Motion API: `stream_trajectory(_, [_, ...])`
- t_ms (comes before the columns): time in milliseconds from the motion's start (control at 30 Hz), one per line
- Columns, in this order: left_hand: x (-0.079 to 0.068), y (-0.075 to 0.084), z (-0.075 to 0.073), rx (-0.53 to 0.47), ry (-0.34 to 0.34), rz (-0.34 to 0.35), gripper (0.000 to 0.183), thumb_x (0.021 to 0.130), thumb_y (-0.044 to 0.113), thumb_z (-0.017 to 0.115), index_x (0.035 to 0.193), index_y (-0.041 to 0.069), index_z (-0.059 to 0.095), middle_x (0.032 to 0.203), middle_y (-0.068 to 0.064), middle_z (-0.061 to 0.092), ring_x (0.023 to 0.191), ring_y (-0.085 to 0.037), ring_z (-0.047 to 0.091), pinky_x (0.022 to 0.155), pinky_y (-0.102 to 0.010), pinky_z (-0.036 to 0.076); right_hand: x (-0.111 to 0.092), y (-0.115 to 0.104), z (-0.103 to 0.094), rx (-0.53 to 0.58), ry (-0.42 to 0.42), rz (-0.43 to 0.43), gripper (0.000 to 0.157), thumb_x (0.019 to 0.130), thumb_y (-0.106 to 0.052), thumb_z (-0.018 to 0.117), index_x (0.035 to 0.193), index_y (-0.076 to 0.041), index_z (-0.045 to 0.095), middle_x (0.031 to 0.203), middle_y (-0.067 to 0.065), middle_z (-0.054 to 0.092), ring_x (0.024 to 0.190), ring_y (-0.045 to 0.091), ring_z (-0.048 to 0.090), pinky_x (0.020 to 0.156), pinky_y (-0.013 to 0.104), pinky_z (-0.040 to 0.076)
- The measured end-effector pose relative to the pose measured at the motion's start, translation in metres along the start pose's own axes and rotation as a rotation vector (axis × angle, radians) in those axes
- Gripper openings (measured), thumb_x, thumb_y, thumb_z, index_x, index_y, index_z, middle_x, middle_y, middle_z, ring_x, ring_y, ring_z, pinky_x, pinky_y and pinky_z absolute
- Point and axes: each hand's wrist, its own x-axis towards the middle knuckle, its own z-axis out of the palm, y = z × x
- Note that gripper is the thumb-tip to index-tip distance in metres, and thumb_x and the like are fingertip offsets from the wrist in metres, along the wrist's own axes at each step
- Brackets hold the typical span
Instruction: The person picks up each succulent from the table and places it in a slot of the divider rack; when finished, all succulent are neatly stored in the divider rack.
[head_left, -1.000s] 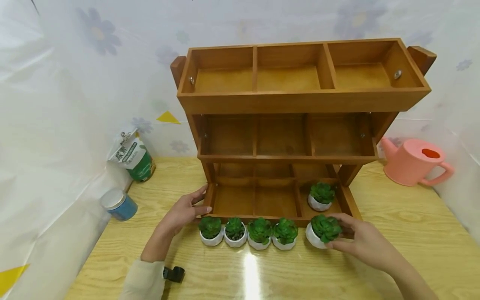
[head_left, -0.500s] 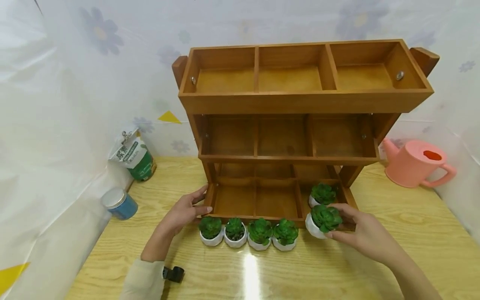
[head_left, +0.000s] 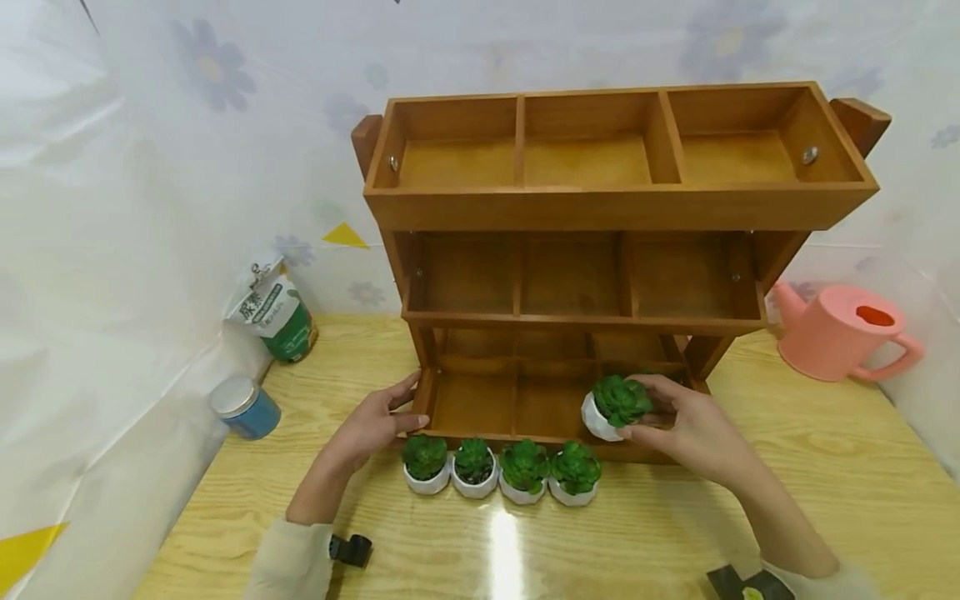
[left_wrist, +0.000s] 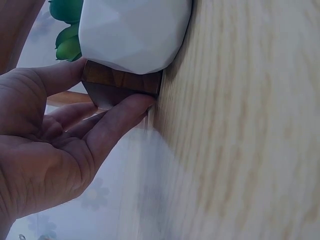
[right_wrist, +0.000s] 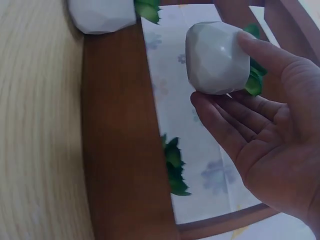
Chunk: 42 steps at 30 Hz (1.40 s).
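A three-tier wooden shelf stands on the table, each tier split into compartments. My left hand grips the lower left front corner of its bottom tier, thumb and fingers on either side of the wood. With thumb and fingers my right hand holds a potted succulent, its white faceted pot raised above the bottom tier's front edge. Leaves of another succulent show behind that edge in the right wrist view; the hand hides it in the head view.
Several potted succulents line up along the shelf's front. A pink watering can stands right of the shelf. On the left are a blue jar and a clipped green-and-white bag. Plastic sheeting rises behind the table.
My right hand has lifted the succulent and carried it left and away from me, from the table in front to over the bottom tier. My left hand keeps its grip on the corner.
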Motion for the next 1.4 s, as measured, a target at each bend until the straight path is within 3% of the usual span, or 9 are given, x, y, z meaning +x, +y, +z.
stream_trajectory(267, [-0.001,0.001,0.000,0.006,-0.002,0.006,0.077,0.098,0.013,0.066,0.162,0.030,0.027,0.165,-0.018,0.031,0.131,-0.038,0.059,0.091,-0.049,0.058,0.018,0.001,0.013,0.005,0.005,0.032,0.061,0.085,-0.035,0.083,0.137,-0.011,0.060,0.119,0.010,0.073,0.102,0.021,0.073,0.076,0.020,0.058])
stream_trajectory(633, [0.000,0.000,-0.004,-0.003,-0.005,0.004,0.077,0.098,0.013,0.067,0.161,0.033,0.027,0.166,-0.017,0.029,0.131,-0.038,0.058,0.091,-0.049,0.058,0.043,-0.004,0.024,-0.015,-0.012,-0.003,0.067,0.089,-0.039,0.079,0.141,-0.004,0.056,0.125,0.015,0.069,0.102,0.023,0.073,0.079,0.032,0.061])
stream_trajectory(1000, [-0.001,0.004,-0.002,0.011,-0.012,-0.007,0.078,0.098,0.013,0.067,0.162,0.031,0.026,0.167,-0.017,0.027,0.134,-0.039,0.056,0.092,-0.051,0.057,0.065,-0.004,0.038,-0.084,-0.070,0.004,0.073,0.087,-0.041,0.079,0.144,-0.003,0.053,0.117,0.011,0.073,0.100,0.023,0.071,0.079,0.039,0.058])
stream_trajectory(1233, [-0.001,0.006,-0.003,0.007,-0.030,0.004,0.078,0.098,0.013,0.067,0.162,0.028,0.025,0.167,-0.019,0.025,0.135,-0.041,0.054,0.092,-0.050,0.058,0.072,-0.002,0.051,-0.146,-0.104,0.018,0.071,0.087,-0.038,0.080,0.144,-0.005,0.054,0.115,0.011,0.074,0.083,0.013,0.066,0.077,0.037,0.055])
stream_trajectory(1400, [-0.004,0.005,-0.002,0.007,-0.030,0.009,0.078,0.099,0.012,0.066,0.163,0.027,0.024,0.167,-0.019,0.025,0.134,-0.039,0.056,0.091,-0.049,0.058,0.076,-0.001,0.058,-0.196,-0.122,-0.003,0.070,0.088,-0.036,0.079,0.143,-0.002,0.054,0.109,0.011,0.076,0.083,0.016,0.068,0.081,0.043,0.056])
